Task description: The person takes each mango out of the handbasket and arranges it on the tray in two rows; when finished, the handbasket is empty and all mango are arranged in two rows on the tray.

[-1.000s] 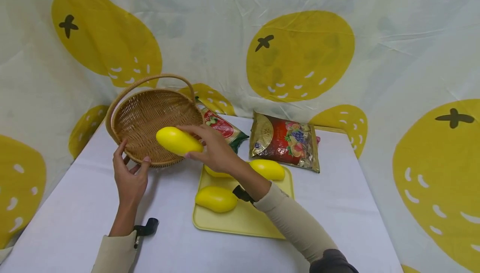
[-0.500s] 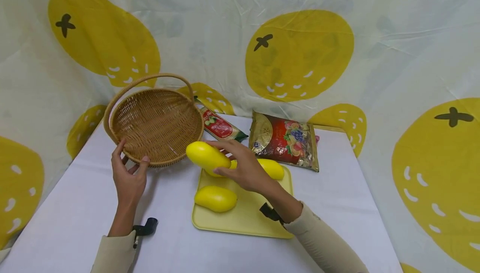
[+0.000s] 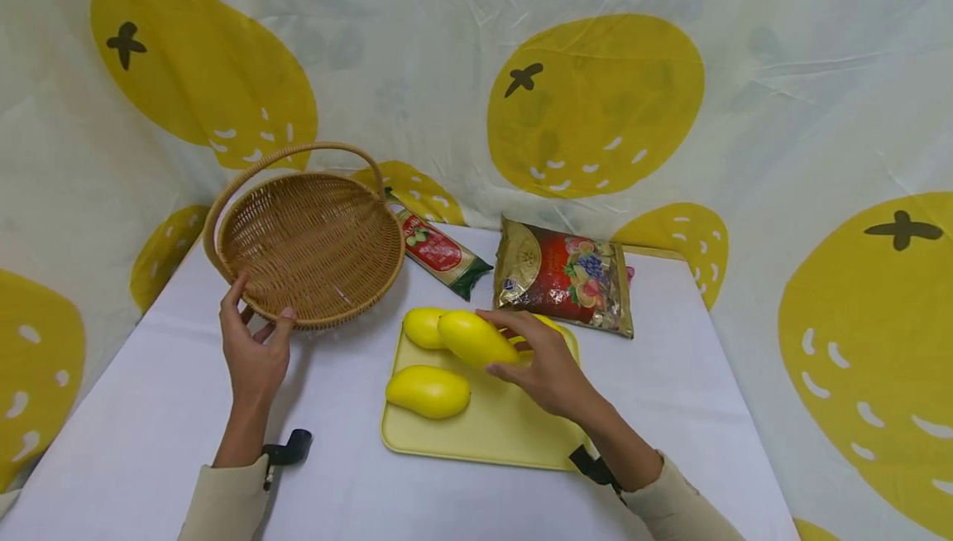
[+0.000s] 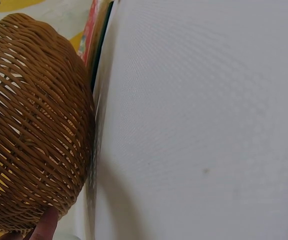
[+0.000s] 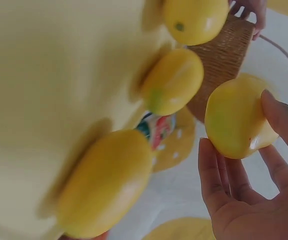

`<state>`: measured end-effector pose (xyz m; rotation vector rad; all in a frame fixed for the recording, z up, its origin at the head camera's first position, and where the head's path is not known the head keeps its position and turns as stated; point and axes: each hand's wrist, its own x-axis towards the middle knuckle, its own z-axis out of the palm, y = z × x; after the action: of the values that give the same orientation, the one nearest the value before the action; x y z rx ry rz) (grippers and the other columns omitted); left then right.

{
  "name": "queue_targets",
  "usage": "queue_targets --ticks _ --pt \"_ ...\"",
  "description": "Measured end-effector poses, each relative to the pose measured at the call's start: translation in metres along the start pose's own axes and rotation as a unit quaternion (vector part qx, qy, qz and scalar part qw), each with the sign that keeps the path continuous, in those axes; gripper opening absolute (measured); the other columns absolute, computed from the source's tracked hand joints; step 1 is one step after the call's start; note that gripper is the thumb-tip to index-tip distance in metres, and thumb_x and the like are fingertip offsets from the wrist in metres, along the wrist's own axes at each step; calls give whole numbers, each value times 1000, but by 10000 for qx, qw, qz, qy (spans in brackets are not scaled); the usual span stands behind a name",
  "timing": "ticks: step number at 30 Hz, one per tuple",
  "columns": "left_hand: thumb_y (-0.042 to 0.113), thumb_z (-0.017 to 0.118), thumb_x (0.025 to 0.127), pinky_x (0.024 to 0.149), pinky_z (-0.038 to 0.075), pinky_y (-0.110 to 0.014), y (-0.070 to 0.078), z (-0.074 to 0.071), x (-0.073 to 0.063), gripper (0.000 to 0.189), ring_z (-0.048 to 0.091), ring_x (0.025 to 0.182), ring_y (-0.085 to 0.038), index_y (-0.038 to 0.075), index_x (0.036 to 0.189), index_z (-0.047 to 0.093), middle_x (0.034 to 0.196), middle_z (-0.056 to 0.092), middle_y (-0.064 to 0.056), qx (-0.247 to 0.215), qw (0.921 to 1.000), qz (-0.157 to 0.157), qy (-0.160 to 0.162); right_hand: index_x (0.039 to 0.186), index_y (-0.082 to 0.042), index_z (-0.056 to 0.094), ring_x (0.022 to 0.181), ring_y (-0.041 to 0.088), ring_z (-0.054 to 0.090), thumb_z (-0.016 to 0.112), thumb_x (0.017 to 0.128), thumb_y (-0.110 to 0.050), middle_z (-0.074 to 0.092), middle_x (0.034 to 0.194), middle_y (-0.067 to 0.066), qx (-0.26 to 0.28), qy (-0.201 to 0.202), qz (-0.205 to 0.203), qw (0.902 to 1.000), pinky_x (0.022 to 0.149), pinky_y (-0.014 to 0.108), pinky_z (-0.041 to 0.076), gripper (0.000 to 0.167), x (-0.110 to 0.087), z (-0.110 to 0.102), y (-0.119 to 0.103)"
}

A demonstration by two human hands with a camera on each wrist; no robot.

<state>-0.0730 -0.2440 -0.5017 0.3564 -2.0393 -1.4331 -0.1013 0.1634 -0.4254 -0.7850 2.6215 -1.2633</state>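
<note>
My left hand (image 3: 255,359) grips the near rim of a brown wicker basket (image 3: 313,243) with an arched handle. The basket is tilted, its woven inside facing me; the left wrist view shows its outer weave (image 4: 34,120) close up. In my right hand (image 3: 547,363) is a yellow mango (image 3: 476,338), held between thumb and fingers above a pale yellow tray (image 3: 484,442). On the tray lie one mango (image 3: 428,392) at front left and another (image 3: 423,327) at back left. A further mango (image 5: 106,182), mostly hidden behind my right hand in the head view, shows in the right wrist view.
Behind the tray lies a red and gold bag (image 3: 566,276) printed with fruit. A green and red packet (image 3: 435,247) sits between it and the basket. White cloth (image 3: 670,409) covers the table, and a fruit-patterned curtain (image 3: 417,69) hangs behind.
My right hand has moved with the mango from in front of the basket rightward and toward me, over the tray. The left hand and basket stay nearly still.
</note>
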Motion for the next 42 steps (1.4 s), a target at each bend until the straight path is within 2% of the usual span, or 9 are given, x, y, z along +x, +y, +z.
queue_targets --ticks 8,17,19,25,30,33,38,42 --pt "9 70 99 88 46 -4 0 0 0 79 47 143 -41 22 166 33 170 32 0 -23 10000 -5 14 152 -39 56 122 24 65 88 87 -14 65 144 -1 -170 28 451 9988 97 47 61 77 -32 -7 26" --pt "8 70 98 88 46 -3 0 -1 1 79 47 143 -40 22 166 33 169 33 -1 12 10000 -52 35 149 -39 60 120 21 64 88 86 -13 66 139 -3 -426 -30 872 9953 95 36 60 74 -54 -9 48" --pt "7 71 98 88 46 -3 0 -1 1 79 48 142 -41 22 166 33 170 33 0 -3 10000 -43 49 149 -40 60 121 20 63 88 86 -13 65 140 -4 -576 -39 888 9944 97 37 59 74 -57 -8 50" --pt "8 70 99 88 46 -4 -1 -1 2 78 46 143 -42 20 166 32 171 31 2 -38 10000 12 49 147 -38 63 127 28 60 92 82 -10 66 138 0 -1355 221 754 9877 109 57 52 77 -61 0 53" --pt "9 69 99 89 46 -4 -2 0 3 78 46 144 -42 21 167 31 171 30 1 14 10000 -20 35 147 -39 63 124 25 59 94 79 -15 65 131 0 -1690 266 582 9835 106 54 54 79 -64 3 50" --pt "10 69 100 89 46 -4 -1 0 3 78 46 145 -41 22 167 31 171 30 2 42 10000 -55 12 145 -39 65 121 21 59 93 81 -22 65 128 -3 -1676 278 513 9841 103 50 55 72 -66 2 48" --pt "11 70 100 89 46 -5 0 1 2 78 46 145 -40 24 167 31 171 30 3 27 10000 -75 5 131 -33 75 118 14 61 89 86 -26 67 123 -9 -1293 366 515 9896 102 47 57 47 -68 1 47" --pt "11 70 100 89 46 -6 0 1 1 78 46 145 -39 23 167 31 170 31 3 58 9999 -131 11 130 -28 76 118 15 63 91 84 -24 69 125 -9 -974 353 631 9926 99 43 60 49 -68 2 47"
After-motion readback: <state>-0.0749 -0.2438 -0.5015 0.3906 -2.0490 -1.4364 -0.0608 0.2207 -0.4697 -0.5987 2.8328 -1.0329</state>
